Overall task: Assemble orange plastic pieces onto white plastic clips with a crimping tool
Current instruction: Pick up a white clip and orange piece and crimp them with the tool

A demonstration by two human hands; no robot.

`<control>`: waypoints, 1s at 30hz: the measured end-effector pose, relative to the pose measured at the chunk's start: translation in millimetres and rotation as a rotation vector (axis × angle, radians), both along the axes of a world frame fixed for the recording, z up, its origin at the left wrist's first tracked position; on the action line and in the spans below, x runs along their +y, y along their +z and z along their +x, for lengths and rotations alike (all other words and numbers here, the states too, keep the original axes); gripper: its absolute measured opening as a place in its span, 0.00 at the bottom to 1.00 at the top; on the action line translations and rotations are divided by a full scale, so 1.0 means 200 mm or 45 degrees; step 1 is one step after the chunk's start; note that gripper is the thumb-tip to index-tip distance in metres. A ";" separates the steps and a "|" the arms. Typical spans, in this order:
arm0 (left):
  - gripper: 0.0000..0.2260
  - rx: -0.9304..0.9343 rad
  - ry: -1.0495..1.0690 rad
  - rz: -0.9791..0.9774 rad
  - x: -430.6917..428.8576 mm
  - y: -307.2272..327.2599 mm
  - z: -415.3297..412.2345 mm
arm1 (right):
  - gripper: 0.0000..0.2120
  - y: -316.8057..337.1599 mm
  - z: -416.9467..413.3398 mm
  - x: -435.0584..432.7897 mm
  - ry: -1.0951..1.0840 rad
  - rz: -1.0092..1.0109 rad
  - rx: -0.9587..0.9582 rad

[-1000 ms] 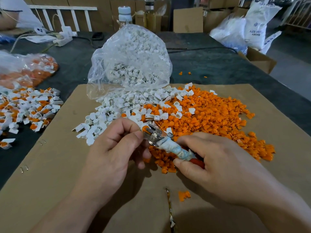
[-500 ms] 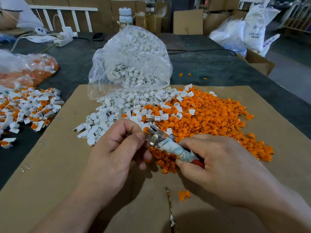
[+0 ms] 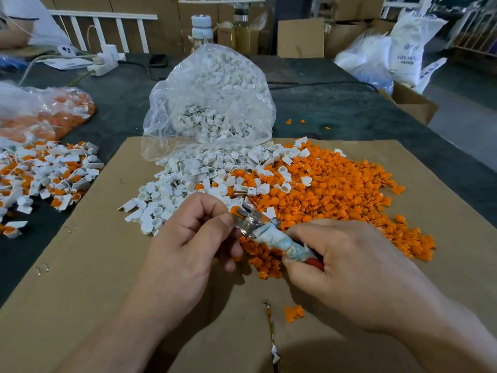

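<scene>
Head camera: over the cardboard [image 3: 102,265] on the desk [image 3: 349,111], the left hand [image 3: 185,238] pinches an orange piece [image 3: 236,211] at the metal nose of the crimping tool [image 3: 269,234]. The right hand [image 3: 349,265] wraps the tool's taped handle. An off-centre squeeze risks skewing the piece or nipping a fingertip. Hands and tool sit almost exactly as they did half a second earlier, beside the loose white clips [image 3: 172,189].

Right hand [image 3: 349,265]: crimping tool [image 3: 269,234]; left hand [image 3: 188,243]: orange piece [image 3: 235,211]
</scene>
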State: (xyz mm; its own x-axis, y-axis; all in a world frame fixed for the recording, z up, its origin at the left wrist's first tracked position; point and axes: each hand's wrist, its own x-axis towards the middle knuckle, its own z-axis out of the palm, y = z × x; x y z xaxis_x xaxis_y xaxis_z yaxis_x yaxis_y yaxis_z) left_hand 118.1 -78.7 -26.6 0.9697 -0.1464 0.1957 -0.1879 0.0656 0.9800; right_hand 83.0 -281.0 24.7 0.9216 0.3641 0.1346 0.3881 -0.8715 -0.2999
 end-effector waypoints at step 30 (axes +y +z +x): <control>0.13 0.012 0.124 0.105 0.01 0.03 -0.01 | 0.16 -0.03 0.03 -0.03 -0.060 -0.055 0.086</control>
State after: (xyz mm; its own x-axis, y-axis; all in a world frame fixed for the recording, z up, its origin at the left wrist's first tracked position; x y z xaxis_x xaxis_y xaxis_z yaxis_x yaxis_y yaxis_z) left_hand 117.1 -76.4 -21.0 0.9818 -0.0669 0.1779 -0.1804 -0.0334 0.9830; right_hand 88.3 -286.1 19.0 0.9442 0.3244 0.0562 0.3266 -0.9010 -0.2856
